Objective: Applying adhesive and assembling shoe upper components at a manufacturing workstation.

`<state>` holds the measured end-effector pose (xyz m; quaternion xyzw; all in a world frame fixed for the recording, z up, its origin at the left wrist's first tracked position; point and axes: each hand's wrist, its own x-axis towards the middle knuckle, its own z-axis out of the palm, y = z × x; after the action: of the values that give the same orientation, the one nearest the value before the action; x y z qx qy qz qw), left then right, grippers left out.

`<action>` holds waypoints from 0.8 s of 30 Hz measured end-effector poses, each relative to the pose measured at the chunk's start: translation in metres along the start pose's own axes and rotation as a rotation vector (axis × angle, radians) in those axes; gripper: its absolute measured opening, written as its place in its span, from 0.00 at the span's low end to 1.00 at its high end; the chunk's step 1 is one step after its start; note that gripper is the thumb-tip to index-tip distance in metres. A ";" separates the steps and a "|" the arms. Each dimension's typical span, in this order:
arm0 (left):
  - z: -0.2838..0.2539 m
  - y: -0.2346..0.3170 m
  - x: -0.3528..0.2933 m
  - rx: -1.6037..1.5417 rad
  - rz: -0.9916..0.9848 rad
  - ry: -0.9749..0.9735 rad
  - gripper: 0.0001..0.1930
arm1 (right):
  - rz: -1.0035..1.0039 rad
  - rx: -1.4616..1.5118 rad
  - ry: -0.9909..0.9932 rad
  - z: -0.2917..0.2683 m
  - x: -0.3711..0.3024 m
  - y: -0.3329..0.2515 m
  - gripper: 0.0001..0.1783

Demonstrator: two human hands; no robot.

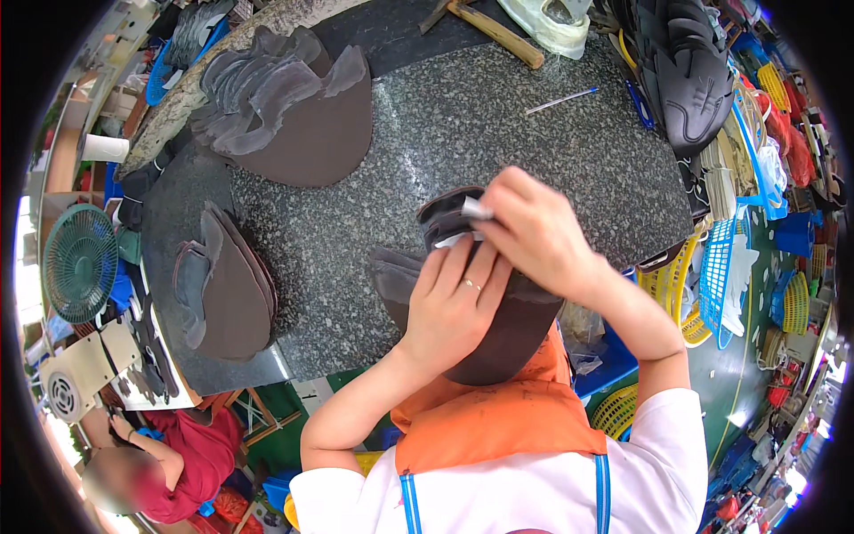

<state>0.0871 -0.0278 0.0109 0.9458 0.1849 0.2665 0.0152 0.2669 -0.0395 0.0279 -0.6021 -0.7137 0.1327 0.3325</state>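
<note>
In front of me a dark brown shoe upper (503,343) lies at the near edge of the stone-topped table, partly hidden by my hands. My left hand (455,307) holds it down, fingers stretched across it and the thumb out of sight. A white patch shows at the fingertips. My right hand (538,231), slightly blurred, pinches a small whitish piece (476,208) beside the upper's raised dark far end (442,206). What exactly the piece is cannot be told. Dark grey edges of the upper material (396,274) stick out left of my left hand.
Stacks of brown uppers lie at the far left (302,129) and near left (233,298). A wooden-handled tool (498,34), a pen (562,101) and black shoe parts (694,93) lie toward the back. Baskets (719,276) stand on the right; another person (191,454) sits lower left.
</note>
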 end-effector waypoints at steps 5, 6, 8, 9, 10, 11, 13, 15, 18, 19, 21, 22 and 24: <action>0.003 -0.002 -0.016 -0.193 -0.126 -0.092 0.13 | -0.246 -0.017 -0.037 0.000 -0.030 -0.021 0.12; 0.002 -0.003 -0.017 -0.282 -0.153 0.002 0.13 | -0.237 -0.028 -0.043 0.000 -0.032 -0.022 0.12; 0.004 -0.003 -0.022 -0.267 -0.164 0.080 0.17 | -0.236 -0.055 -0.060 0.002 -0.033 -0.023 0.12; 0.009 0.002 -0.029 -0.288 -0.249 0.181 0.20 | -0.242 -0.082 -0.074 0.003 -0.033 -0.025 0.13; 0.012 0.004 -0.031 -0.305 -0.335 0.282 0.22 | -0.240 -0.080 -0.076 0.004 -0.033 -0.027 0.13; 0.013 0.004 -0.032 -0.313 -0.344 0.292 0.27 | -0.235 -0.140 -0.092 0.005 -0.034 -0.030 0.13; 0.005 -0.001 -0.027 -0.276 -0.325 0.156 0.27 | -0.235 -0.256 -0.125 0.001 -0.032 -0.038 0.14; -0.018 -0.005 -0.022 -0.084 -0.320 -0.146 0.30 | -0.169 -0.041 -0.143 -0.004 -0.036 -0.022 0.13; -0.049 -0.074 0.000 -0.129 -0.430 -0.177 0.20 | 0.611 0.754 -0.169 -0.043 -0.034 0.009 0.11; -0.038 -0.106 0.029 -0.185 -0.562 0.085 0.18 | 0.627 0.917 0.162 -0.039 -0.041 0.032 0.12; -0.011 -0.204 0.056 0.318 -0.371 0.478 0.24 | 0.490 1.276 0.500 -0.036 -0.032 0.033 0.14; -0.001 -0.255 0.050 0.363 -0.485 0.457 0.26 | 0.480 1.358 0.600 -0.037 -0.027 0.023 0.14; 0.004 -0.282 0.044 0.415 -0.815 0.154 0.24 | 0.397 1.225 0.601 -0.041 -0.042 0.026 0.14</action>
<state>0.0279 0.2513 -0.0068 0.7566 0.5915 0.2656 -0.0849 0.3154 -0.0819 0.0292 -0.4359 -0.2650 0.3963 0.7634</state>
